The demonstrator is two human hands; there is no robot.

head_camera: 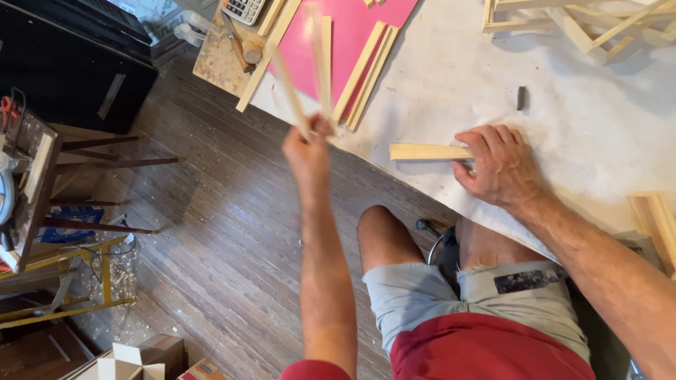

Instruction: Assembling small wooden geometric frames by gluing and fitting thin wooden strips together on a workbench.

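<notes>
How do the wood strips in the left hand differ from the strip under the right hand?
The strips in the left hand are raised off the table and motion-blurred, pointing away from the person; the strip under the right hand lies flat and sharp on the white table, running sideways. All are pale, narrow wood.

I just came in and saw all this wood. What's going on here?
A person is seated at a white-covered worktable. Their left hand holds up two thin pale wooden strips, blurred in the picture. Their right hand rests on a short pale wooden strip lying flat near the table's edge. More wooden strips lie on a pink board, and glued-up wooden frames sit at the far corner.
</notes>
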